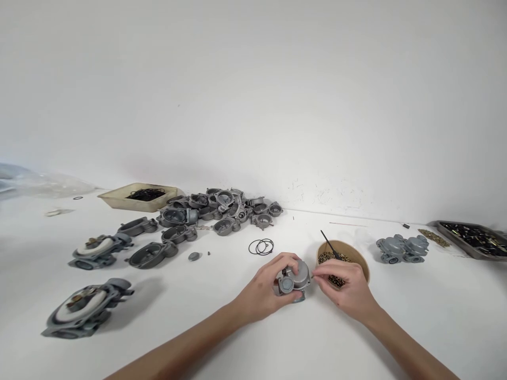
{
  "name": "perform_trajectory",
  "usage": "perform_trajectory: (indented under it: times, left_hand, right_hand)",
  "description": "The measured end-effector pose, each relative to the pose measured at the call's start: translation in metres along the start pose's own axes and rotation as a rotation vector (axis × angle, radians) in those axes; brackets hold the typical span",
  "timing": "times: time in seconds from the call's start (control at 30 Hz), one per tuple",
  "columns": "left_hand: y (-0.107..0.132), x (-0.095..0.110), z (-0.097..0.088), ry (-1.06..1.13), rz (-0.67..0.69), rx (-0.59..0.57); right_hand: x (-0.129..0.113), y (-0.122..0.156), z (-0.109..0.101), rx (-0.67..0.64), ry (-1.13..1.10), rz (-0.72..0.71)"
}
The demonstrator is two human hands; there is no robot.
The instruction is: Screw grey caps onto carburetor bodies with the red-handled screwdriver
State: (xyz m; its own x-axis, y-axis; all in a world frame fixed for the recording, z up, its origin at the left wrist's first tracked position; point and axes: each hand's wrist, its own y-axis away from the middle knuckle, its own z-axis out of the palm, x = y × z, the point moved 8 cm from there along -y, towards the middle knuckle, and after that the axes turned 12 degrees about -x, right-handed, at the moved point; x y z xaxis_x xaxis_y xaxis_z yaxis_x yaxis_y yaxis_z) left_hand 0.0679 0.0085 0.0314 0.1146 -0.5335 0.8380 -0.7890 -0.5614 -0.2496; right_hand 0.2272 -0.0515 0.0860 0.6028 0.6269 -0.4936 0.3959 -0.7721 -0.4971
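A grey metal carburetor (pixel 301 274) is gripped in my left hand (pixel 263 290), its rounded float bowl facing up and a hex plug toward me. Fingers and thumb wrap its left side and hide part of it. My right hand (pixel 348 293) pinches thumb and forefinger together right beside the carburetor's right edge. Whatever sits between those fingertips is too small to name. Partly behind the right hand stands a tan round bowl (pixel 362 258) of small brass-coloured screws (pixel 336 281). A dark thin-shafted screwdriver (pixel 329 244) leans in it.
Two open carburetors (pixel 81 311) with white floats lie at left. Grey float bowls (pixel 225 198) are heaped at the back, near a cream tray (pixel 119 200) of black rings. Two black O-rings (pixel 261 246) lie mid-table. At right are assembled carburetors (pixel 402 248) and a dark parts tray (pixel 455 248).
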Motion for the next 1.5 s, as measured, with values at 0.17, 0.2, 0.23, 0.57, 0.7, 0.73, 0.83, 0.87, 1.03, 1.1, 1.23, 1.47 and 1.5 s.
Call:
perform_trajectory:
  times: [0.17,0.2,0.23,0.57,0.7,0.73,0.83,0.87,1.03,1.1,1.23,1.47,1.5]
  left_hand:
    - [-0.002,0.001,-0.002,0.058,0.018,-0.008]
    - [-0.002,0.001,-0.002,0.062,0.026,-0.009]
    - [-0.002,0.001,-0.003,0.06,0.03,-0.01]
    - [-0.003,-0.005,-0.002,0.002,0.036,0.006]
    - [-0.003,-0.009,-0.002,0.039,0.018,0.013]
    - [-0.003,-0.01,-0.002,0.043,0.007,0.013]
    - [-0.003,-0.014,-0.001,0.036,-0.018,0.006]
    - [-0.004,-0.014,-0.001,0.033,-0.023,0.003]
    - [-0.005,-0.013,-0.002,0.044,-0.007,-0.002]
    - [-0.005,-0.011,-0.003,0.04,0.005,-0.004]
    - [-0.006,-0.011,-0.002,0.06,0.018,0.002]
    - [-0.005,-0.013,-0.002,0.107,0.008,0.021]
    - [-0.005,-0.013,-0.002,0.11,0.002,0.021]
  right_hand:
    - [0.002,0.0,0.007,-0.043,-0.062,0.015]
    - [0.003,0.0,0.007,-0.046,-0.067,0.021]
    - [0.004,0.001,0.008,-0.049,-0.07,0.029]
    - [0.01,0.001,0.009,-0.04,-0.032,0.112]
    - [0.01,0.002,0.009,-0.024,-0.025,0.121]
    - [0.011,0.002,0.01,-0.02,-0.024,0.123]
    - [0.012,0.002,0.011,-0.005,-0.019,0.13]
    - [0.012,0.002,0.011,0.003,-0.017,0.133]
    - [0.013,0.002,0.011,0.02,-0.012,0.146]
    - [0.012,0.001,0.011,0.005,-0.008,0.147]
    - [0.008,-0.001,0.009,-0.027,0.005,0.123]
    - [0.001,0.001,0.015,-0.081,0.031,0.013]
    - [-0.001,0.001,0.016,-0.09,0.038,-0.005]
